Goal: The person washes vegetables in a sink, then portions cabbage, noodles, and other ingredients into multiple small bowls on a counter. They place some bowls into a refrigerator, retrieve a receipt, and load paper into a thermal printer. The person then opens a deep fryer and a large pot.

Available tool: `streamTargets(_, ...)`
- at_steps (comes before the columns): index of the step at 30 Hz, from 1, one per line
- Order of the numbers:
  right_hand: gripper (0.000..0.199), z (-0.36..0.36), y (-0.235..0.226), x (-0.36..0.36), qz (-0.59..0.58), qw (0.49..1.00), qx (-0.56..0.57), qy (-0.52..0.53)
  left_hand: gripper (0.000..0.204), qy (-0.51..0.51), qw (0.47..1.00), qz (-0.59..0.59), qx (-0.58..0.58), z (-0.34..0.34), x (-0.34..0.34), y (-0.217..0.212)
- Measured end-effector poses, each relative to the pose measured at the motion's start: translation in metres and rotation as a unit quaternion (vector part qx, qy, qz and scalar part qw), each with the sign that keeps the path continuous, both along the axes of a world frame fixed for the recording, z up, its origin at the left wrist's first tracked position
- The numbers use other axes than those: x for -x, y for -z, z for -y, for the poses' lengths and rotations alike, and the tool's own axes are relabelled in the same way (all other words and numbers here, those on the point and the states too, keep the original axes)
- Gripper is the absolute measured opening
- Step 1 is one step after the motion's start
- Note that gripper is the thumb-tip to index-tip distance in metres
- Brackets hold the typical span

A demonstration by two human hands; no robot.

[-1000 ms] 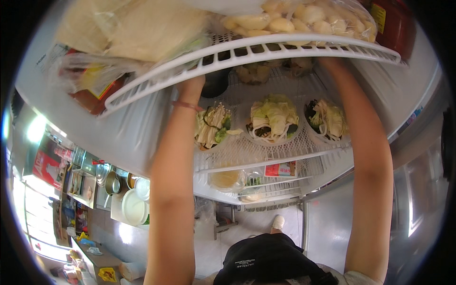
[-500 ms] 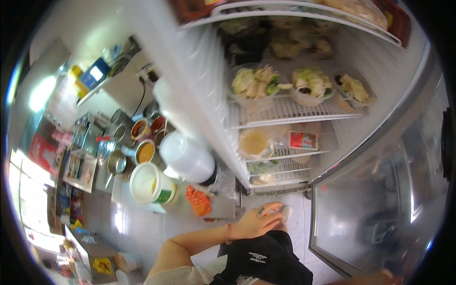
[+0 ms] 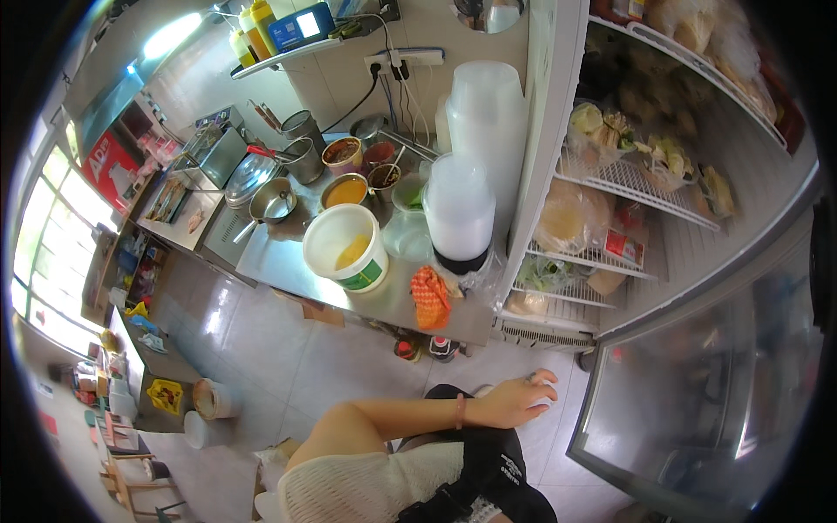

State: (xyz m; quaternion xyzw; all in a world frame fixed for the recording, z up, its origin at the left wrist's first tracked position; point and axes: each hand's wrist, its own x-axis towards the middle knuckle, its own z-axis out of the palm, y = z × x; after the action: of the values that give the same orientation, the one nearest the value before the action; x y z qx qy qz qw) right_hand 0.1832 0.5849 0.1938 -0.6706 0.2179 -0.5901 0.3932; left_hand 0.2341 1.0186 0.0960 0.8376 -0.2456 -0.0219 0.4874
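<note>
My left hand (image 3: 520, 401), a band at its wrist, hangs in front of my dark apron (image 3: 493, 466) over the tiled floor. Its fingers are loosely bent and apart, and I see nothing held. Something white shows just past the fingertips, probably a shoe. My right hand is out of the picture. Nearest to the left hand is the open refrigerator (image 3: 558, 166), its glass door (image 3: 671, 410) swung out at the right. Inside, clear bowls of cut vegetables (image 3: 602, 131) stand on a wire shelf (image 3: 641, 187). A bagged yellowish item (image 3: 571, 218) lies below.
On the steel counter (image 3: 288, 261) stand a white bucket (image 3: 344, 283), a stack of clear tubs (image 3: 459, 205), an orange cloth (image 3: 430, 298), a saucepan (image 3: 273, 200) and sauce pots (image 3: 345, 192). Bottles (image 3: 442, 349) stand beneath. Buckets (image 3: 216, 399) sit on the floor at left.
My view has swung left, showing more counter and shifting the refrigerator rightward. The right hand, blurred near the door's lower edge before, has left the picture. The left hand stays low and empty.
</note>
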Motion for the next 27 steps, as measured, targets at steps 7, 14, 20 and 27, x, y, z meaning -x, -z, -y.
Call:
streamTargets(7, 0.034, 0.0, -0.02, 0.073, 0.029, 0.999, -0.022, -0.021, 0.03, 0.1, 0.993, -0.005, 0.057, 0.027, 0.065, -0.002)
streamTargets(14, 0.04, 0.047, 0.071, 0.086, -0.184, 0.922, 0.338, 0.032, 0.058, 0.113, 0.984, -0.03, 0.136, 0.023, 0.086, -0.018)
streamTargets(20, 0.082, -0.242, 0.0, -0.021, -0.103, 0.937, 0.19, -0.275, 0.044, -0.266, 0.933, 0.026, 0.241, -0.057, 0.041, 0.041)
streamTargets(27, 0.091, -0.374, -0.016, -0.135, -0.045, 0.923, 0.214, -0.318, 0.033, -0.563, 0.823, 0.003, 0.075, -0.262, -0.072, 0.107)
